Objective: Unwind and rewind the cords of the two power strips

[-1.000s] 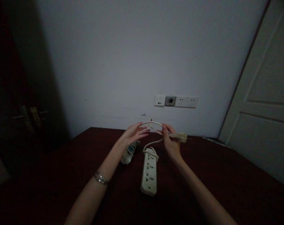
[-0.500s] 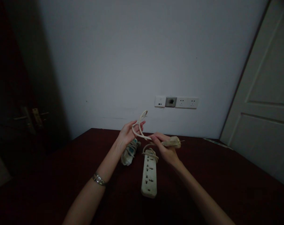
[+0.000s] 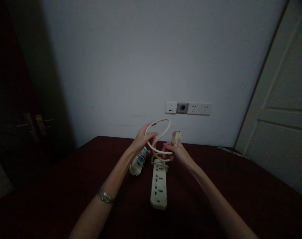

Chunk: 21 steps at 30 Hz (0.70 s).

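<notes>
A cream power strip (image 3: 158, 184) lies lengthwise on the dark red table (image 3: 66, 186), its sockets facing up. Its cable (image 3: 163, 125) rises from the far end in a loop. My left hand (image 3: 143, 139) pinches the left side of that loop, held above the table. My right hand (image 3: 177, 152) grips the cable just below the plug (image 3: 176, 136), which points upward. Both hands hover over the strip's far end.
A small bundled object with blue and white parts (image 3: 138, 162) rests on the table left of the strip. Wall sockets (image 3: 188, 108) sit on the white wall behind. A pale door (image 3: 280, 122) stands at right, a dark door with a handle (image 3: 31, 124) at left.
The loop of cable has grown and lifted higher between my hands. My right hand has turned so that the plug points up instead of out to the right.
</notes>
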{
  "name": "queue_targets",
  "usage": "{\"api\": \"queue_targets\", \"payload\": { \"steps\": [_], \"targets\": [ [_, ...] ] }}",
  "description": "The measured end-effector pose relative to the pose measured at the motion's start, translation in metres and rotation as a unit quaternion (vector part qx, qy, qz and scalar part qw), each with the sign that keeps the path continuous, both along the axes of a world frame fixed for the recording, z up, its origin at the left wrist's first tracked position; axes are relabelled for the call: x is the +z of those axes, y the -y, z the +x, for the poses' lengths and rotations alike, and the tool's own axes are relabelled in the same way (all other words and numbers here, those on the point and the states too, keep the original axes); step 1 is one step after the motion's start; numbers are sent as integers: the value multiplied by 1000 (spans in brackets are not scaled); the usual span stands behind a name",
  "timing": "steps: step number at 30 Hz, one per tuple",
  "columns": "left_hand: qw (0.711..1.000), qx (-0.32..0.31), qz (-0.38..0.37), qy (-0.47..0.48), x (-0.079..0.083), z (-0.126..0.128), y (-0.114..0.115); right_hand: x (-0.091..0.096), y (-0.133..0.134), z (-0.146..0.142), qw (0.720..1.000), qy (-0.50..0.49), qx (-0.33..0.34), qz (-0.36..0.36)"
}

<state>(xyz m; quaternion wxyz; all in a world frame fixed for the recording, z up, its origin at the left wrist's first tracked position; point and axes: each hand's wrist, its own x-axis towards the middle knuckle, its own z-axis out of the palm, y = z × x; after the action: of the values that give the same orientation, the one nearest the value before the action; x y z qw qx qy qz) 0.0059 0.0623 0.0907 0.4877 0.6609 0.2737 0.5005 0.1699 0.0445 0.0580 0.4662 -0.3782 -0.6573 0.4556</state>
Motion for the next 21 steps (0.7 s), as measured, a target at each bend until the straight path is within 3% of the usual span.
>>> {"api": "queue_targets", "payload": {
  "steps": [6,12,21],
  "targets": [
    [995,-5,63,-76,0,4,5,-2,0,6,997,51,43,-28],
    [986,-18,79,-144,-4,2,-1,1,13,2,992,61,110,26],
    [964,-81,127,-220,-14,6,-3,-6,3,-1,988,57,54,132]
  ]
}}
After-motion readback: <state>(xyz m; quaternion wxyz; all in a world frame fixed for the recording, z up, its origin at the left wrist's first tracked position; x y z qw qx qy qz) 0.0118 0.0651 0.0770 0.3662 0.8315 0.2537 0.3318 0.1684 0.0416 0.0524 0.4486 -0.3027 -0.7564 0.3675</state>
